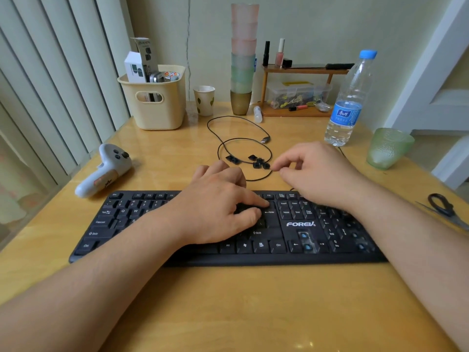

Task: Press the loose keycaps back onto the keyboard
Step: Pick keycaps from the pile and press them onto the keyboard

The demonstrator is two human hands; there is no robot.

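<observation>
The left hand presses straight fingers beside Enter on the black "FOREV" keyboard, while the right hand, loosely curled, holds nothing near loose black keycaps.

One keyboard, about five loose keycaps, two hands.

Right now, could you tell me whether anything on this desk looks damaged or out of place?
Yes. The keyboard has bare blue switch stems showing at its arrow cluster, where caps are missing. Several loose keycaps lie on the table behind it, inside the cable loop.
</observation>
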